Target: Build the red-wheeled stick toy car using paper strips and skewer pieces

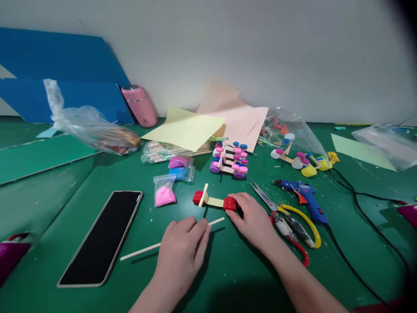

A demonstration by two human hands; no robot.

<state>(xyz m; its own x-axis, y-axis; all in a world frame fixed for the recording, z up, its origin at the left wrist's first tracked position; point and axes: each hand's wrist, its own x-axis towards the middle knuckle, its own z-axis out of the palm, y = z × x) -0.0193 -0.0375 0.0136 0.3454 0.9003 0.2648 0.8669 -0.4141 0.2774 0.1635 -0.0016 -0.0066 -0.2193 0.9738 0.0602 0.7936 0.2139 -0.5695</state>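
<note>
My left hand (184,245) is closed around a thin pale wooden stick (140,251), which slants up to the right, its tip just below a small toy car. That car (215,201) has a pale strip for a body, an upright pale stick at its left end and red wheels. The fingers of my right hand (249,213) are closed on the red wheel (230,204) at the car's right end. The other red wheel (198,198) is free of both hands. Behind the car stand several similar cars (230,161) with pink, blue and purple wheels.
A phone (102,239) lies left. Scissors (265,198), red-handled pliers (289,234) and a blue glue gun (304,195) with a black cable are right. Clay bags (164,195), paper sheets (185,128), a pink bottle (140,106) and more toy cars (298,161) stand behind.
</note>
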